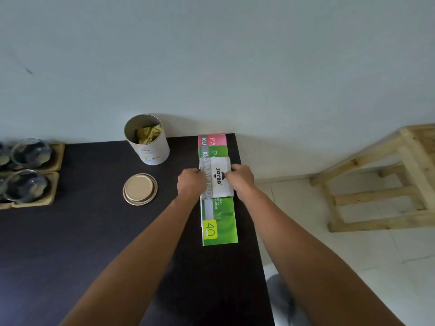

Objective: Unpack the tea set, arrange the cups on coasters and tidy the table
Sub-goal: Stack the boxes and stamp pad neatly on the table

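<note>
Both hands, left hand (191, 182) and right hand (240, 178), pinch the light, stiff white Joyko stamp-pad box (219, 176) by its sides near the dark desk's (94, 231) right edge.

Green, pink booklets (219, 222); perhaps yellowish paper (148, 135).

Two glass cups (29, 169) are sitting upright on square wooden coasters (55, 182) at the desk's far left. The open white canister (147, 140) is standing upright, holding crumpled yellow paper; its gold lid (140, 189) is lying just beside it.
</note>
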